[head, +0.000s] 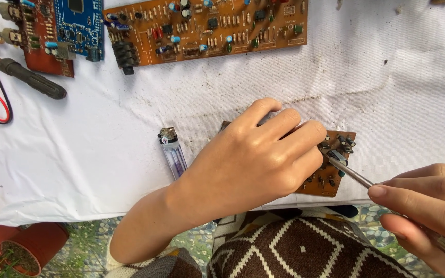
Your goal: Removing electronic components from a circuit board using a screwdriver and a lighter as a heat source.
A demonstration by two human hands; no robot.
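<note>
White cloth-covered table (387, 92), pebbled ground (197, 239), red pot (21, 247), daylight

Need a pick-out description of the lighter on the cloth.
On the white cloth, look just beyond the left hand, which presses the small brown circuit board. The lighter lies flat there: a clear purplish body with a metal top, the only see-through thing among boards and tools.
</note>
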